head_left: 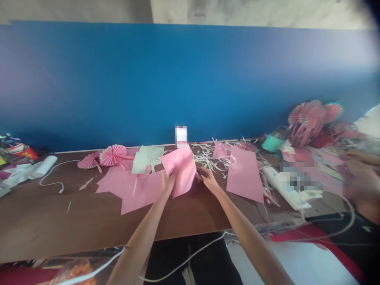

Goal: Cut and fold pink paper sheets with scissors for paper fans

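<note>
My left hand [168, 183] is closed on the lower left edge of a pink paper sheet [181, 170], which is held up off the table and bends slightly. At the sheet's right edge, my right hand [209, 180] is closed around dark scissors [200, 174]; their blades are mostly hidden. Several more pink sheets [139, 200] lie to the left of my hands, with pale green paper pieces [145, 158] on top. Another pink sheet [245, 174] lies flat to the right. Thin white paper strips [209, 158] are heaped just behind my right hand.
Pink folded paper fans [113, 155] lie at the back left, and more fans [314, 116] stand at the right near a teal container [274, 140]. A phone-like lit screen [181, 136] leans at the back. A white power strip [285, 188] and another person's blurred hand [360, 182] are at the right.
</note>
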A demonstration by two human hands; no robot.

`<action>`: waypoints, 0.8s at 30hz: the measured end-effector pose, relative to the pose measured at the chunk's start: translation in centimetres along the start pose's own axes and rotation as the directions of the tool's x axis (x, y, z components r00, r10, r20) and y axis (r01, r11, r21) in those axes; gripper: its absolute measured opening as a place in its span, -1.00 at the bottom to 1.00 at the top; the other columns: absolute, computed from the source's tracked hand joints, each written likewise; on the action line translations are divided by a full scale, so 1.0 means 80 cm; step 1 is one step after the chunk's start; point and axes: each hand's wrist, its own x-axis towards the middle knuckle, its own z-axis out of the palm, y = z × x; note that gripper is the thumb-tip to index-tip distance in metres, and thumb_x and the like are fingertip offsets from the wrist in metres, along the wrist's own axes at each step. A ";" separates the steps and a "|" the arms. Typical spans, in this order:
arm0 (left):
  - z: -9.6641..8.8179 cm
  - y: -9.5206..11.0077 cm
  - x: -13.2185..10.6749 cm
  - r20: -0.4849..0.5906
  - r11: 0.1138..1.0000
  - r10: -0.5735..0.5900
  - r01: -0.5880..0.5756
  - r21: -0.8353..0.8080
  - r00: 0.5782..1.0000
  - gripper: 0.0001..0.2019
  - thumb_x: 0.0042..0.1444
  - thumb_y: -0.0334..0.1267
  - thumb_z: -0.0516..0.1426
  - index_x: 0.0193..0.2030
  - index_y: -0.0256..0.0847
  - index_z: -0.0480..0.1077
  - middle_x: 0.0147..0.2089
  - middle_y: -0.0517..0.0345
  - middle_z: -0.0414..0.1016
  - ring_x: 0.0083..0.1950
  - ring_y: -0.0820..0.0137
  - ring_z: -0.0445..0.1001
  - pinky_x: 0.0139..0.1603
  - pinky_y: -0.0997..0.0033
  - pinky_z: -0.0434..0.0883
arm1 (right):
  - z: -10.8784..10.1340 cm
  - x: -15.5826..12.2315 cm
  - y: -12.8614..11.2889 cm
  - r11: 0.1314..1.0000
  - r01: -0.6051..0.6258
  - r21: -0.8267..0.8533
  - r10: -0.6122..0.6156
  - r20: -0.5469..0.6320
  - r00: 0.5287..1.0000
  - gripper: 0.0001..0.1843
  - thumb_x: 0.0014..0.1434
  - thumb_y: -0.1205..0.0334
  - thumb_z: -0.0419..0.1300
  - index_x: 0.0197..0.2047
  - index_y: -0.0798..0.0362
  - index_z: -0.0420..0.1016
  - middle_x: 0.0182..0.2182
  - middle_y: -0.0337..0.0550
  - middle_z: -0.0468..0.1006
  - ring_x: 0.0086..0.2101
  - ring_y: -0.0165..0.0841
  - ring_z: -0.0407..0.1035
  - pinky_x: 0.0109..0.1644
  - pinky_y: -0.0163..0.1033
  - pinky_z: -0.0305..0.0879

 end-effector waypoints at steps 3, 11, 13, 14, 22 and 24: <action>-0.001 0.001 0.000 0.025 0.993 0.073 -0.075 0.092 0.997 -0.66 0.04 0.01 0.15 -0.38 -0.30 0.43 -0.42 0.07 0.46 -0.35 0.27 0.42 -0.43 0.37 0.32 | -0.001 0.000 -0.001 1.000 -0.007 0.017 0.007 0.011 1.000 -0.57 0.05 -0.03 0.23 -0.12 0.11 0.46 -0.58 -0.31 0.34 -0.59 -0.49 0.17 -0.49 -0.31 0.11; -0.001 0.000 0.001 0.002 0.993 0.090 -0.090 0.074 0.996 -0.69 0.04 0.00 0.15 -0.39 -0.26 0.45 -0.45 0.13 0.46 -0.39 0.33 0.41 -0.43 0.41 0.31 | -0.003 0.000 0.005 0.998 -0.048 0.033 0.048 -0.003 0.999 -0.56 0.03 -0.03 0.24 -0.11 0.11 0.48 -0.59 -0.29 0.39 -0.66 -0.52 0.18 -0.58 -0.34 0.08; -0.001 0.001 0.001 -0.003 0.995 0.076 -0.076 0.068 0.997 -0.68 0.03 0.01 0.16 -0.39 -0.25 0.46 -0.45 0.13 0.47 -0.38 0.33 0.42 -0.42 0.41 0.32 | -0.003 0.000 0.003 0.998 -0.047 0.034 0.047 -0.003 0.999 -0.56 0.04 -0.02 0.23 -0.11 0.12 0.48 -0.58 -0.28 0.40 -0.66 -0.52 0.18 -0.59 -0.34 0.07; -0.001 0.001 0.000 -0.002 0.995 0.071 -0.071 0.068 0.997 -0.68 0.02 0.02 0.16 -0.39 -0.26 0.46 -0.45 0.13 0.48 -0.38 0.32 0.43 -0.43 0.41 0.32 | -0.003 0.000 0.002 0.998 -0.044 0.035 0.044 -0.001 0.999 -0.56 0.04 -0.01 0.23 -0.11 0.13 0.48 -0.58 -0.28 0.40 -0.66 -0.52 0.18 -0.60 -0.35 0.07; 0.000 0.013 -0.002 -0.013 0.998 0.054 -0.054 -0.013 0.998 -0.64 0.00 0.01 0.19 -0.25 -0.28 0.48 -0.35 0.07 0.54 -0.25 0.24 0.49 -0.31 0.37 0.41 | 0.002 0.000 0.001 1.000 0.010 -0.012 -0.011 -0.067 0.998 -0.65 0.04 0.09 0.19 -0.15 0.12 0.51 -0.58 -0.27 0.38 -0.60 -0.47 0.19 -0.53 -0.32 0.16; -0.001 0.014 -0.003 0.002 0.999 0.043 -0.043 -0.010 0.999 -0.63 -0.01 0.02 0.20 -0.26 -0.29 0.49 -0.33 0.04 0.55 -0.23 0.22 0.50 -0.31 0.36 0.42 | -0.003 0.000 0.003 0.994 0.045 -0.099 -0.061 -0.159 0.985 -0.68 0.02 0.13 0.17 -0.17 0.10 0.51 -0.54 -0.24 0.42 -0.54 -0.43 0.24 -0.48 -0.31 0.19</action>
